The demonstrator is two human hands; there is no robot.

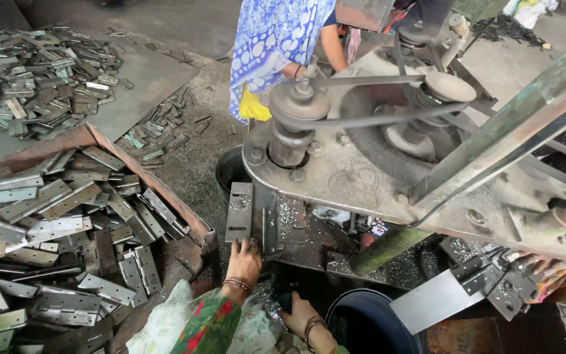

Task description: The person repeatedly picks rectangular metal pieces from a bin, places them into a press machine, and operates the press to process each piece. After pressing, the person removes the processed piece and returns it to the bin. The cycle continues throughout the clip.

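Observation:
My left hand (pixel 244 261) reaches forward under the drilling machine (pixel 355 164) and its fingers rest on the near end of a grey metal hinge plate (pixel 239 211) lying on the machine bed. My right hand (pixel 299 314) is lower, near a dark round bucket (pixel 361 321), fingers curled; what it holds is hidden. Both wrists wear bangles, and a floral sleeve covers my left arm.
A rusty tray (pixel 165 187) at the left holds several stacked hinges (pixel 54 216). More hinges (pixel 27 78) lie piled on the floor at top left. Another person in a blue patterned garment (pixel 276 39) stands behind the machine. Loose hinges (pixel 492 278) sit at the right.

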